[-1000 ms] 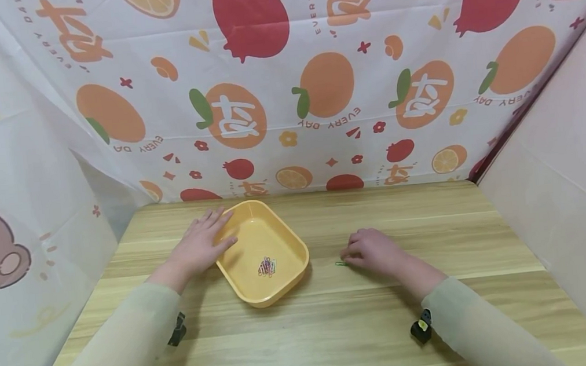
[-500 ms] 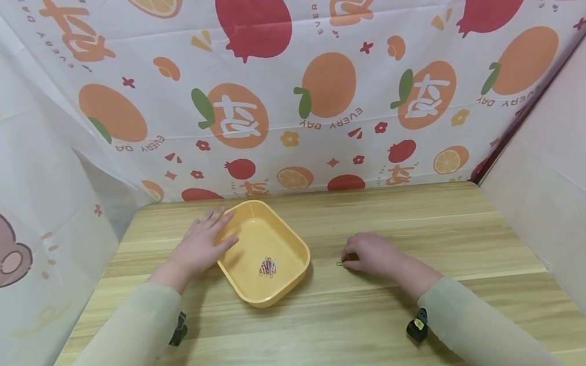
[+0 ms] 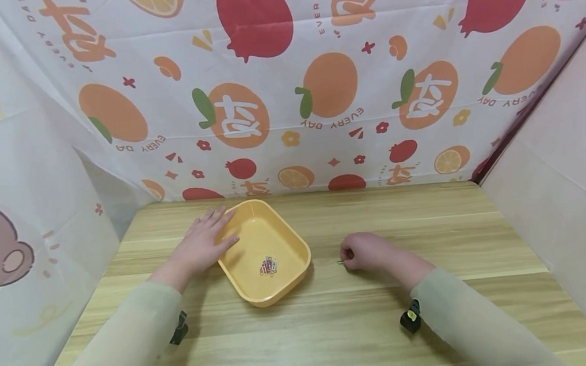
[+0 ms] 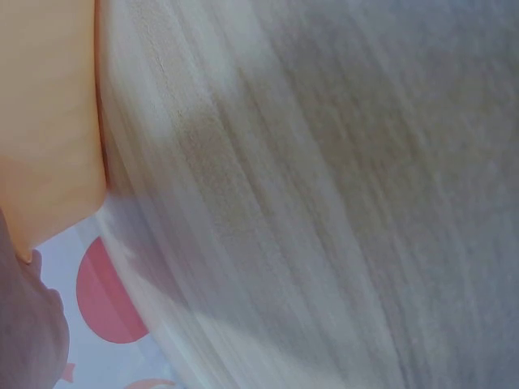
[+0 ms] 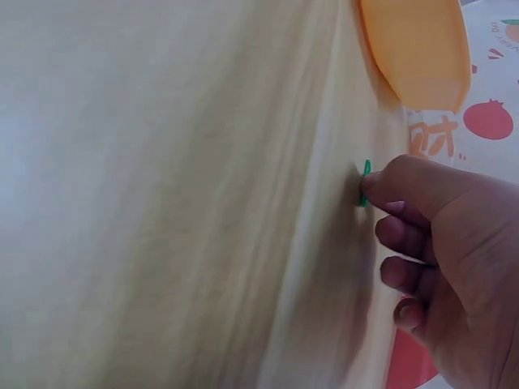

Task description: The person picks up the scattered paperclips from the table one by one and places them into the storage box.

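A yellow tray [image 3: 261,232] stands left of the middle of the table, and a small cluster of colourful paper clips [image 3: 267,266] lies inside it. My left hand [image 3: 201,241] rests on the tray's left rim with its fingers spread and fairly straight. To the right of the tray, my right hand [image 3: 367,252] is down near the tabletop, thumb and forefinger pinching a green paper clip [image 5: 367,167]. The other fingers of that hand are curled, and part of the clip is hidden behind the fingertips.
The wooden table [image 3: 307,344] reaches back to a fruit-print cloth [image 3: 285,90]. White cloth hangs at the left and right sides. Dark wrist devices [image 3: 411,317] sit at both sleeves.
My right hand has closed its thumb and forefinger on the green paper clip, the hand turning slightly and its forearm shifting a little left. The left hand and tray have stayed in place.
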Motion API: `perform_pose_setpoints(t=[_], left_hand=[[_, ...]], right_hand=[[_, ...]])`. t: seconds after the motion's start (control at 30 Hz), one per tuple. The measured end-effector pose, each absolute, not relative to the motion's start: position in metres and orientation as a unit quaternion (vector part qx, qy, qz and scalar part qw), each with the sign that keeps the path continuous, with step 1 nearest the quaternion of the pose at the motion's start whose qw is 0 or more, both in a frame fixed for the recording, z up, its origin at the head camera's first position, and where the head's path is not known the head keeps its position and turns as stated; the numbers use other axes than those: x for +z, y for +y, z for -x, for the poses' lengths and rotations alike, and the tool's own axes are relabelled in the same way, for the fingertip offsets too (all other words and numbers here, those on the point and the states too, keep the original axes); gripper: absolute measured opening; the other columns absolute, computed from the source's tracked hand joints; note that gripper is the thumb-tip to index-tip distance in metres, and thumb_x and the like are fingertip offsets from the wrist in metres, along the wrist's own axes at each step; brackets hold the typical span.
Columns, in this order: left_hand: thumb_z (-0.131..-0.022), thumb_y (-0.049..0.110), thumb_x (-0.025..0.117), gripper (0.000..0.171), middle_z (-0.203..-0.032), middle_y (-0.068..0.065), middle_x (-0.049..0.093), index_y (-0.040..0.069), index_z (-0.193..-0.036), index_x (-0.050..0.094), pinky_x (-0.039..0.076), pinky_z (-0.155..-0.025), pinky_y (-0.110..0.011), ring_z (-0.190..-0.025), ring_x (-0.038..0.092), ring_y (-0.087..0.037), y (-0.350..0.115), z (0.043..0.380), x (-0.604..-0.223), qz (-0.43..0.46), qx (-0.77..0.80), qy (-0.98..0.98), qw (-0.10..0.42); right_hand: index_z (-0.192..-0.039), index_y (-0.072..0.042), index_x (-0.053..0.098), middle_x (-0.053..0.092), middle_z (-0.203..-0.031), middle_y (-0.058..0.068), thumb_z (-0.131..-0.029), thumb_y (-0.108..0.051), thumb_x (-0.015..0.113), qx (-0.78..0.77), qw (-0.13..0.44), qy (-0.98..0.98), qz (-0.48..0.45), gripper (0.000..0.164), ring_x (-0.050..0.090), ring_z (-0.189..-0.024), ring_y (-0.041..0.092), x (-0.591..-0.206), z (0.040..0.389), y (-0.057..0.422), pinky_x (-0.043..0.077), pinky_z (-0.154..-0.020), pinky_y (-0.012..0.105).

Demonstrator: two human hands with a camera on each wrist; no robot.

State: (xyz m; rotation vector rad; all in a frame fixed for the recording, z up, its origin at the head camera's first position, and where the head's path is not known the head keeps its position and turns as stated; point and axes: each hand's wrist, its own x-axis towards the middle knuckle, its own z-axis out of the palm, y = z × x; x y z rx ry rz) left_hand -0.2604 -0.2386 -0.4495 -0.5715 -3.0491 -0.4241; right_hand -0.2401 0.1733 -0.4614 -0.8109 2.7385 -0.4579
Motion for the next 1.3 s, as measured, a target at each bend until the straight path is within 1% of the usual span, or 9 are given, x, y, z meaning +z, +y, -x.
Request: perform_pose_setpoints(t=[0.2, 0.4, 0.57, 0.63, 0.83, 1.07, 1.3], left_hand=[[-0.101, 0.051, 0.049, 0.071, -0.165, -0.013, 0.014, 0.021, -0.16, 0.022, 0.006, -0.119, -0.061, -0.149, 0.01, -0.042, -0.238, 0.261, -0.45, 0.184, -0.136, -0.974, 0.005], [-0.101, 0.051, 0.048, 0.071, -0.165, -0.011, 0.013, 0.022, -0.16, 0.022, 0.005, -0.119, -0.061, -0.15, 0.009, -0.041, -0.239, 0.261, -0.45, 0.182, -0.138, -0.974, 0.004], [-0.101, 0.052, 0.048, 0.071, -0.166, -0.011, 0.012, 0.023, -0.16, 0.021, 0.005, -0.119, -0.06, -0.15, 0.007, -0.04, -0.239, 0.261, -0.452, 0.181, -0.139, -0.974, 0.004], [-0.101, 0.052, 0.048, 0.071, -0.166, -0.01, 0.012, 0.023, -0.16, 0.021, 0.005, -0.119, -0.06, -0.15, 0.007, -0.04, -0.239, 0.261, -0.452, 0.181, -0.139, -0.974, 0.003], [-0.101, 0.052, 0.048, 0.071, -0.165, -0.012, 0.015, 0.022, -0.16, 0.022, 0.006, -0.119, -0.061, -0.15, 0.009, -0.041, -0.239, 0.259, -0.451, 0.18, -0.138, -0.974, 0.006], [-0.101, 0.051, 0.048, 0.071, -0.165, -0.012, 0.013, 0.021, -0.16, 0.022, 0.005, -0.12, -0.06, -0.15, 0.009, -0.042, -0.239, 0.258, -0.45, 0.18, -0.137, -0.974, 0.004], [-0.101, 0.05, 0.048, 0.071, -0.165, -0.013, 0.014, 0.02, -0.159, 0.023, 0.006, -0.12, -0.06, -0.15, 0.01, -0.042, -0.238, 0.258, -0.449, 0.181, -0.138, -0.974, 0.004]], right_hand=[[-0.069, -0.018, 0.06, 0.051, -0.064, -0.01, -0.083, -0.008, 0.069, -0.17, 0.158, 0.935, 0.268, 0.019, 0.046, -0.061, 0.007, -0.458, 0.244, 0.17, 0.04, -0.06, 0.025], [-0.065, -0.017, 0.056, 0.047, -0.06, -0.009, -0.078, -0.01, 0.069, -0.15, 0.179, 0.942, 0.241, 0.02, 0.044, -0.058, 0.008, -0.454, 0.246, 0.164, 0.036, -0.058, 0.026], [-0.063, -0.018, 0.053, 0.046, -0.059, -0.009, -0.074, -0.012, 0.069, -0.125, 0.191, 0.944, 0.237, 0.02, 0.042, -0.057, 0.008, -0.454, 0.247, 0.16, 0.034, -0.057, 0.025], [-0.063, -0.018, 0.053, 0.046, -0.059, -0.009, -0.074, -0.013, 0.069, -0.116, 0.194, 0.944, 0.24, 0.021, 0.042, -0.057, 0.008, -0.454, 0.247, 0.159, 0.034, -0.057, 0.025], [-0.065, -0.017, 0.054, 0.046, -0.06, -0.008, -0.075, -0.014, 0.07, -0.114, 0.193, 0.942, 0.25, 0.019, 0.043, -0.058, 0.01, -0.451, 0.245, 0.159, 0.034, -0.057, 0.026], [-0.063, -0.019, 0.051, 0.043, -0.058, -0.009, -0.077, -0.013, 0.068, -0.125, 0.169, 0.939, 0.274, 0.022, 0.04, -0.056, 0.008, -0.456, 0.246, 0.165, 0.034, -0.057, 0.025], [-0.065, -0.021, 0.056, 0.05, -0.065, -0.011, -0.079, -0.013, 0.068, -0.139, 0.144, 0.933, 0.298, 0.021, 0.046, -0.062, 0.006, -0.46, 0.241, 0.174, 0.042, -0.061, 0.026]])
